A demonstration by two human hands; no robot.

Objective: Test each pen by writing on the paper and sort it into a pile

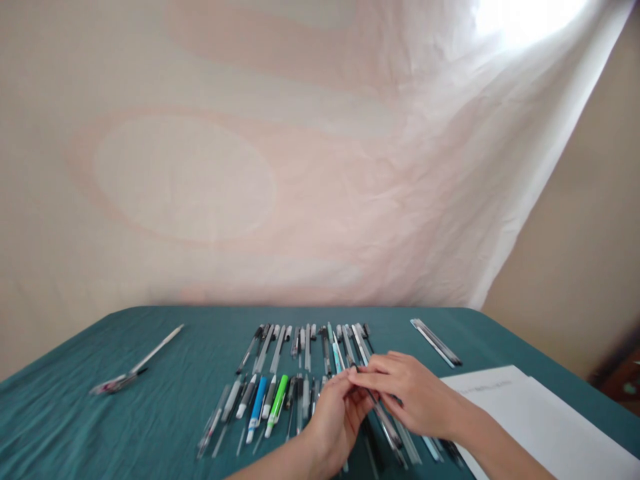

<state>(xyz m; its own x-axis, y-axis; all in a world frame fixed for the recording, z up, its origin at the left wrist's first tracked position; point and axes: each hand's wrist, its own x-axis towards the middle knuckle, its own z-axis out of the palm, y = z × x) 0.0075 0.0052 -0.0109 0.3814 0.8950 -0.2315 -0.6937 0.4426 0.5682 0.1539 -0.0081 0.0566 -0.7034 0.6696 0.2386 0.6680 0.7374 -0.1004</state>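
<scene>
Pens [278, 405] Lined Up in Rows

Left hand [335, 408] and right hand [409, 388] meet over the near row on a green tablecloth [125, 433], fingers curled; what each grips cannot be told. White paper [537, 413] lies at right.

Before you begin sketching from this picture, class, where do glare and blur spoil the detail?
Head view: glare burns out the upper right of the hanging cloth; head view: the near row of pens looks smeared, especially at its lower ends; head view: the faint writing on the white paper is too soft to read.
</scene>
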